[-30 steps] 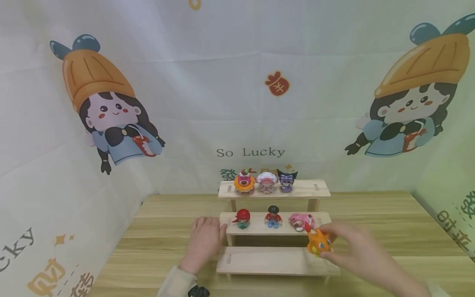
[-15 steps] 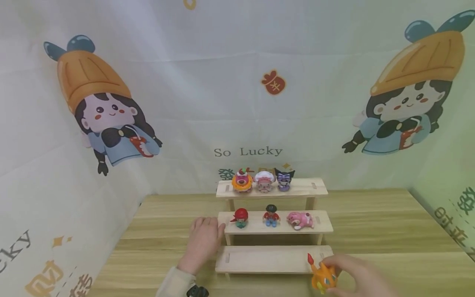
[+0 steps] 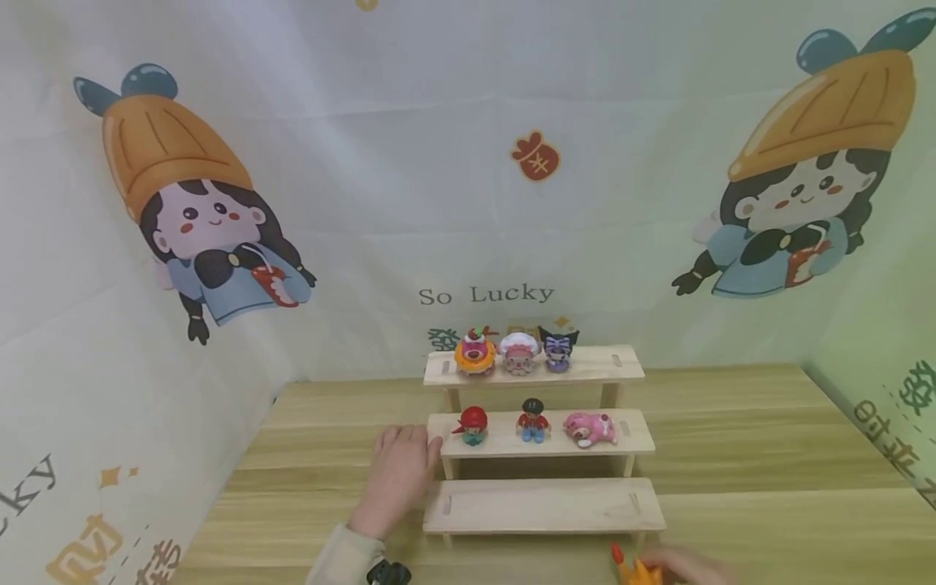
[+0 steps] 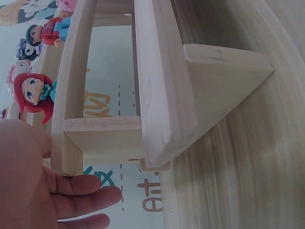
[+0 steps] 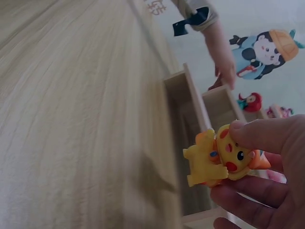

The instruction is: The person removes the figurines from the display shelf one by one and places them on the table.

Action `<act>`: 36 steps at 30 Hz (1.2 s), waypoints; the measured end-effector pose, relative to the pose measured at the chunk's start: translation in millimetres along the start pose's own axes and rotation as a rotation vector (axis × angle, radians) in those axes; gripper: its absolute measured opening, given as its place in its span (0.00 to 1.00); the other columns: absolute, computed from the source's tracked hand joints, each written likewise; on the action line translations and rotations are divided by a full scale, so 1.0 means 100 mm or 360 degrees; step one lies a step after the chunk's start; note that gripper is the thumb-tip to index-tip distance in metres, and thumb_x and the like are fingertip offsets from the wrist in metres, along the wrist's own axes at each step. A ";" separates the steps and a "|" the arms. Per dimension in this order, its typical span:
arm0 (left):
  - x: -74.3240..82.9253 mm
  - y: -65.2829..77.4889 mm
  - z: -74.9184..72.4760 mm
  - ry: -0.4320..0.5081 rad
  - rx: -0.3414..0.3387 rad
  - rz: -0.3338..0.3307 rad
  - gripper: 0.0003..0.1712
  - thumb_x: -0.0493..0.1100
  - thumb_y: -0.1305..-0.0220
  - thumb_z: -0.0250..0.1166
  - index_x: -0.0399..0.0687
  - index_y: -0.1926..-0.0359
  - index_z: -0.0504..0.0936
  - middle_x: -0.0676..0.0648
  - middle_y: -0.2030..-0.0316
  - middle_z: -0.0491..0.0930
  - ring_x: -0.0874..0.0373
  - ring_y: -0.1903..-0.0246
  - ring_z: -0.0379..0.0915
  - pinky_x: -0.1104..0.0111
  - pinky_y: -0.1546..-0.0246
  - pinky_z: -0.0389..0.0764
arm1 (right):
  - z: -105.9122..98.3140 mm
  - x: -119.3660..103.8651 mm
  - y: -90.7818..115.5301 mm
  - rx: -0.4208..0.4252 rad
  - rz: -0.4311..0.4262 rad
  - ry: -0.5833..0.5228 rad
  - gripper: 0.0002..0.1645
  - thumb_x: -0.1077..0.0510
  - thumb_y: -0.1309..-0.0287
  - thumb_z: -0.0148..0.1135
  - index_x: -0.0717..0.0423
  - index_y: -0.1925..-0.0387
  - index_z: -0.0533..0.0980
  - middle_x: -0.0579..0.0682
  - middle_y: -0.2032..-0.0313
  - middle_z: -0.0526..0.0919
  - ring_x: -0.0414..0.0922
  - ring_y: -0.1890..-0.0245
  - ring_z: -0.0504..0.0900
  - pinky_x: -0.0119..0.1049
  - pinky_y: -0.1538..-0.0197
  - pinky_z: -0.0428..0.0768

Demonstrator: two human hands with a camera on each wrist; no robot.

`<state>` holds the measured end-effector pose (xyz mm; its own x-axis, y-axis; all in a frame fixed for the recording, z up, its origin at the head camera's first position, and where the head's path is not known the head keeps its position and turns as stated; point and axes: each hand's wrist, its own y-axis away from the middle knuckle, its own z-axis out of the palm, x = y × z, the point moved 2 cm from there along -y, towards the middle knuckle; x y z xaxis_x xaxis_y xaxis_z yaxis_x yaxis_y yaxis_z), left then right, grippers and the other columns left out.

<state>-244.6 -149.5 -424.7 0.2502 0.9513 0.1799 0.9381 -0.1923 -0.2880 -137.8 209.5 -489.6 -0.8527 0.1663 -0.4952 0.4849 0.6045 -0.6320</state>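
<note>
In the right wrist view my right hand (image 5: pixel 264 167) pinches a yellow toy figurine (image 5: pixel 202 160) in an orange costume, thumb on its head and fingers behind. In the head view this hand and the figurine (image 3: pixel 639 574) with its red-tipped tail are cut off by the bottom edge, in front of the three-step wooden display stand (image 3: pixel 544 508). My left hand (image 3: pixel 400 471) holds the left end of the middle step; in the left wrist view its thumb lies over the board and its fingers (image 4: pixel 78 183) reach down past the end.
The top step carries a bear in an orange ring (image 3: pixel 475 353), a white-hatted figure (image 3: pixel 519 355) and a purple figure (image 3: pixel 558 351). On the middle step are a red-haired figure (image 3: pixel 474 425), a black-haired figure (image 3: pixel 533 421) and a lying pink bear (image 3: pixel 591 428). A printed cloth (image 3: pixel 497 203) hangs behind.
My right hand has moved the figurine from above the right end of the lowest step down toward the front, mostly out of the head view. The left hand stays at the stand.
</note>
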 end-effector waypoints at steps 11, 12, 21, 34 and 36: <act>-0.02 0.00 0.02 0.0018 0.0005 0.0010 0.16 0.48 0.29 0.51 0.40 0.69 0.74 0.40 0.64 0.80 0.44 0.54 0.71 0.51 0.41 0.63 | 0.11 -0.02 0.08 0.0054 0.0844 0.0514 0.27 0.50 0.59 0.75 0.50 0.54 0.77 0.39 0.60 0.82 0.30 0.60 0.78 0.31 0.62 0.77; -0.02 0.00 0.03 0.0023 0.0006 0.0010 0.16 0.48 0.29 0.51 0.40 0.69 0.74 0.41 0.64 0.80 0.44 0.54 0.71 0.51 0.41 0.63 | 0.12 -0.03 0.07 0.0053 0.0867 0.0533 0.27 0.50 0.59 0.75 0.50 0.54 0.77 0.39 0.60 0.82 0.30 0.60 0.78 0.32 0.62 0.77; -0.02 0.00 0.04 0.0038 0.0016 -0.0001 0.16 0.48 0.29 0.51 0.43 0.70 0.72 0.42 0.65 0.79 0.44 0.54 0.71 0.50 0.42 0.64 | 0.17 -0.01 0.08 0.0193 0.0659 0.0707 0.31 0.51 0.68 0.78 0.51 0.57 0.76 0.42 0.63 0.81 0.31 0.62 0.78 0.31 0.64 0.77; -0.02 0.01 0.03 0.0077 0.0009 -0.0020 0.16 0.48 0.28 0.51 0.45 0.73 0.70 0.45 0.71 0.76 0.45 0.56 0.71 0.51 0.43 0.64 | 0.04 -0.01 0.04 -0.0146 0.0986 0.0384 0.35 0.48 0.55 0.73 0.59 0.47 0.73 0.50 0.57 0.81 0.30 0.59 0.75 0.32 0.61 0.76; -0.02 0.01 0.03 0.0080 0.0021 -0.0015 0.16 0.47 0.29 0.51 0.45 0.73 0.70 0.45 0.71 0.76 0.45 0.57 0.71 0.51 0.44 0.64 | -0.01 -0.03 0.02 -0.0201 0.1031 0.0346 0.38 0.46 0.55 0.73 0.60 0.45 0.72 0.52 0.55 0.80 0.31 0.59 0.75 0.32 0.62 0.76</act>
<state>-245.1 -150.7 -428.0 0.2534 0.9397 0.2297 0.9374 -0.1800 -0.2981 -134.8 211.5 -488.9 -0.4252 0.6686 -0.6101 0.8942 0.4146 -0.1688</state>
